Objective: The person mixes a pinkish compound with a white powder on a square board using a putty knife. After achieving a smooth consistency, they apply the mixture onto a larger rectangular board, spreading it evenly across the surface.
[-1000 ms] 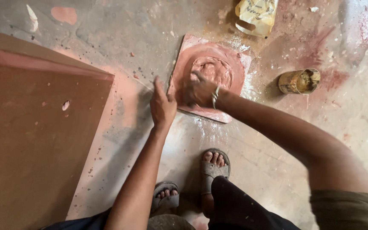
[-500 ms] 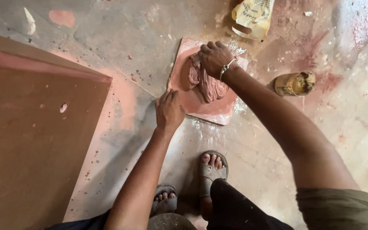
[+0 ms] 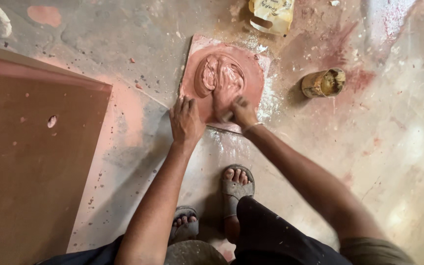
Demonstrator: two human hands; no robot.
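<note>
A: Looking straight down at the floor point(image 3: 369, 162), and both arms are out over a square board point(image 3: 257, 73) smeared with reddish-brown paste point(image 3: 219, 73). The paste sits in a folded mound on the board's middle, towards the far side.

B: Where's the right hand point(image 3: 241, 112)?

A: On the near edge of the board, fingers curled tight around a small pale scraper point(image 3: 227, 116), its blade pressed into the paste. That grip is clamped on the tool.

B: And the left hand point(image 3: 186, 120)?

A: Flat on the floor, fingers together and spread forward, fingertips touching the board's near left corner. It holds nothing; it looks to be pinning the board steady.

B: So which step would you call this?

A: I'd judge it as working the paste: dragging it into a heap with the scraper, mixing it smooth.

B: What does the next stroke need?

A: Probably a firm push under the mound to fold it over, with the left hand bracing so the board doesn't slide.

B: Anything else about?

A: A small open tin point(image 3: 324, 82) stands to the right, well apart from the board. A yellowish bag point(image 3: 272, 14) lies just beyond the far edge. A large brown panel point(image 3: 30, 162) fills the left. Near us, two feet in grey sandals point(image 3: 235, 189).
</note>
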